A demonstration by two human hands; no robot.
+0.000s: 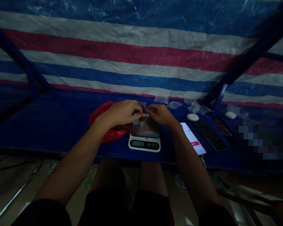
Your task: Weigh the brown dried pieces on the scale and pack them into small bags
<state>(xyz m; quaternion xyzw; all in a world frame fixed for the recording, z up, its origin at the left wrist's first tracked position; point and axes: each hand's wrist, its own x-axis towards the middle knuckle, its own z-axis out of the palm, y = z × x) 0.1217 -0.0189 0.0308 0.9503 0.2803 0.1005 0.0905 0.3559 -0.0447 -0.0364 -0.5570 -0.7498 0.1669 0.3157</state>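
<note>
A white digital kitchen scale (144, 138) stands at the near edge of a blue table (61, 125). A small metal cup (142, 120) with something brown in it sits on the scale's platform. My left hand (121, 113) is curled in a pinch just left of the cup, above a red plastic bag (101, 116) holding dark bits. My right hand (160, 114) pinches at the cup's right side. Between the two hands is a small clear packet (142, 105); the light is too dim to tell which fingers grip it.
A lit phone (193, 138) lies right of the scale, with a dark phone (211, 134) beside it. A white round object (192, 117) and several clear small bags (195, 106) lie further back. A striped tarp (141, 53) hangs behind; blue metal frame bars (247, 56) cross at right.
</note>
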